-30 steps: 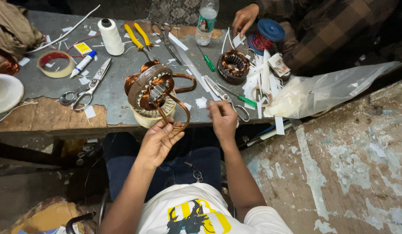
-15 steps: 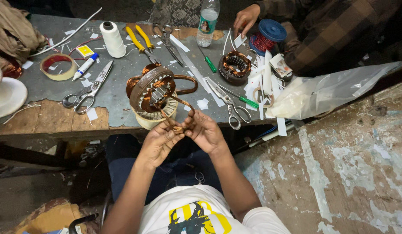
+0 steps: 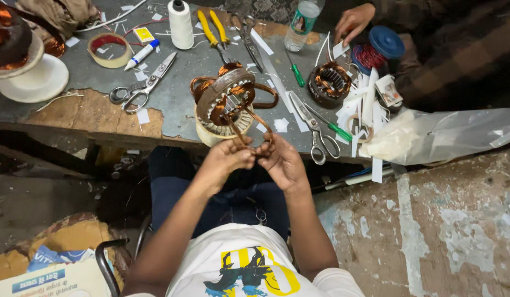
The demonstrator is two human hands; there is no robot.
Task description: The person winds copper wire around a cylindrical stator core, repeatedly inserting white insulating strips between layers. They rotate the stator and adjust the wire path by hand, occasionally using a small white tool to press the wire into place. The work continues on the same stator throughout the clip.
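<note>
Left hand (image 3: 228,159) and right hand (image 3: 281,160) together, seemingly pinching copper coil (image 3: 260,129), motor stator (image 3: 226,104) just beyond on worktop (image 3: 172,93), scissors (image 3: 315,132) right

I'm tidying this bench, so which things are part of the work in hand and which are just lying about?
In use:
left hand
right hand
copper coil loop
motor stator

Lying about:
scissors
tape roll
thread spool
yellow-handled pliers
green screwdriver
plastic bottle
</note>
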